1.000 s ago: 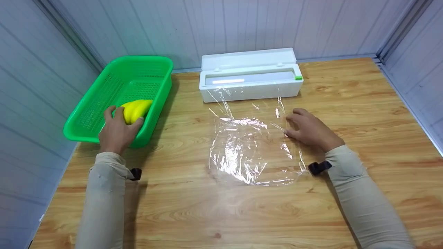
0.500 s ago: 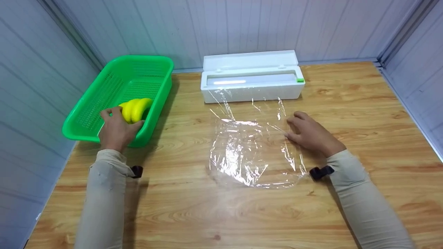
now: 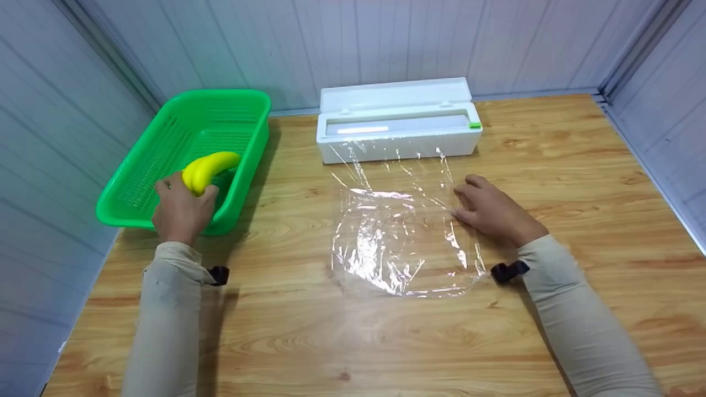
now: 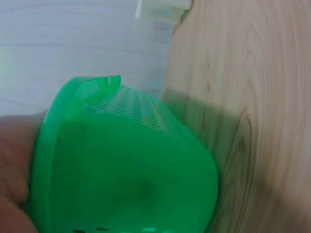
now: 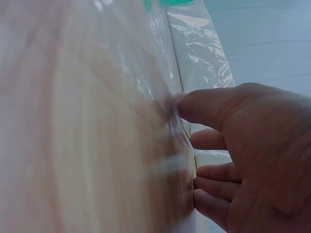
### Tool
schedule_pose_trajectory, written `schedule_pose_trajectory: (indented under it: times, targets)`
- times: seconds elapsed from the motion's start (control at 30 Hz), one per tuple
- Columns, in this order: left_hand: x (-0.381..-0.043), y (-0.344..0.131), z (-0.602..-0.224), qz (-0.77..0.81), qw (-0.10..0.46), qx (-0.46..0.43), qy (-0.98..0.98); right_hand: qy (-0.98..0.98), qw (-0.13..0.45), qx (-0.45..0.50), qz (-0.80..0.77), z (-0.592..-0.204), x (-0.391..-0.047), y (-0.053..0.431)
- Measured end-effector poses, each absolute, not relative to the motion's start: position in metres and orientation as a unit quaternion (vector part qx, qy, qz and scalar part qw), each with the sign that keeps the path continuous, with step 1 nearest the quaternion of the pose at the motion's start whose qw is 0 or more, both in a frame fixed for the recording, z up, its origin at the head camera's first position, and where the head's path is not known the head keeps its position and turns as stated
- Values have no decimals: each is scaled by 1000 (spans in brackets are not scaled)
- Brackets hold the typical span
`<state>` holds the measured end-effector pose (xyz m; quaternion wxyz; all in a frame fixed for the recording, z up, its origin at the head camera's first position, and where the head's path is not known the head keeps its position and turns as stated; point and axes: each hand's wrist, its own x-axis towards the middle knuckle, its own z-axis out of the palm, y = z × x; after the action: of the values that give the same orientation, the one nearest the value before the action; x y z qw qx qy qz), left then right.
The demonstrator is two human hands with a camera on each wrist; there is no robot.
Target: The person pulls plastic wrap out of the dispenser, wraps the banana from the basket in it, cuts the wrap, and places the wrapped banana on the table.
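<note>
My left hand (image 3: 182, 209) grips a bunch of yellow bananas (image 3: 207, 168) inside the green basket (image 3: 251, 165), fingers over the near end and thumb at the right. In the left wrist view, the basket's wall (image 4: 131, 170) hides the bananas, and only part of the hand (image 4: 12, 174) shows at the left edge. A sheet of clear plastic wrap (image 3: 380, 237) lies wrinkled on the table, running out from the white dispenser box (image 3: 397, 146). My right hand (image 3: 493, 212) rests at the sheet's right edge, thumb tip touching the film and fingers loosely spread.
The dispenser's lid (image 3: 394, 95) stands raised at the back, with a small green slider (image 3: 475, 125) at its right end. Pale panel walls (image 3: 386, 44) border the wooden table (image 3: 265, 342) at the back and sides.
My left hand has lifted and tilted the bananas slightly, shifting them a little left within the basket. The right hand stays at the film's edge.
</note>
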<state>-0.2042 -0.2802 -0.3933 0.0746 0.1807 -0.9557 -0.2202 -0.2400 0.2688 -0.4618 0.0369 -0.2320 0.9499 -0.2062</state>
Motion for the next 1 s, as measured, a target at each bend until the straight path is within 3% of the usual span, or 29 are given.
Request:
schedule_pose_trajectory:
  times: [0.27, 0.53, 1.0]
  targets:
    - [-201, -281, -394, -241, 99, 195, -946, 950, 45, -229, -207, -463, -240, 267]
    - [-204, -277, -393, -287, 167, 217, -918, 951, 45, -228, -205, -459, -241, 270]
    - [-198, -278, -391, -413, 215, 201, -862, 950, 46, -234, -203, -461, -240, 267]
